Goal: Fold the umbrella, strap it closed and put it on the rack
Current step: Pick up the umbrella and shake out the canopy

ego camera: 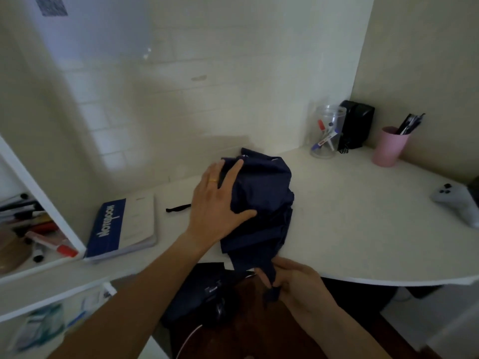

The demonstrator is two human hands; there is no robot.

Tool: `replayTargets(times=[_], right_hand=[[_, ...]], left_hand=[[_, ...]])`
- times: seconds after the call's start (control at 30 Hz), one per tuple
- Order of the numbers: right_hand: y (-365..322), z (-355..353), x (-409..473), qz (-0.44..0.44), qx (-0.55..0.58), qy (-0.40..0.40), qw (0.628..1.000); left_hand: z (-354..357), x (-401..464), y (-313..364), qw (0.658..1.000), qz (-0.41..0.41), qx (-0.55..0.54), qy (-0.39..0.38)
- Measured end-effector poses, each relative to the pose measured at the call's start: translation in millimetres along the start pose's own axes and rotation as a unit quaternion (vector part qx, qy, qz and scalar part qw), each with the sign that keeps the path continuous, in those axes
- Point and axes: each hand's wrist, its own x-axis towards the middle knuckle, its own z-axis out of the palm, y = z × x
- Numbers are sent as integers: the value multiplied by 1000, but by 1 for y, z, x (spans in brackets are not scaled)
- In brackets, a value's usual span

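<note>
Right hand [295, 281] at the near edge of the desk [350, 229], fingers pinched shut on a narrow dark strip of the umbrella [259, 200], probably its strap; left hand [220, 203] just beyond, spread flat and open, pressing the canopy down on the desk. Fabric thin, navy, matte, bunched in loose soft folds rather than a tight roll, so folding judged part done, strapping not finished, racking still to do. Farther along the desk: clear plastic jar [328, 132], smooth pink cup [390, 146].
</note>
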Motion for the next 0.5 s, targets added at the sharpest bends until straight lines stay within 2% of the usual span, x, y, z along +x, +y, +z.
replayTargets(times=[0.07,0.13,0.3,0.4,0.5], right_hand=[[6,-6,0,5,-27,13,1000],[11,-11,-4,9,-51,22,998],[22,-19,-16,12,-93,25,995],[30,-25,-19,21,-127,37,991],[43,-36,-15,80,-172,40,981]], left_hand=[[-3,-34,-5,997,-10,-46,54],[-2,-67,-5,993,-22,-96,63],[14,-106,-12,994,-17,-99,-38],[18,-101,-13,991,-47,-116,-39],[13,-86,-10,985,-91,-148,-17]])
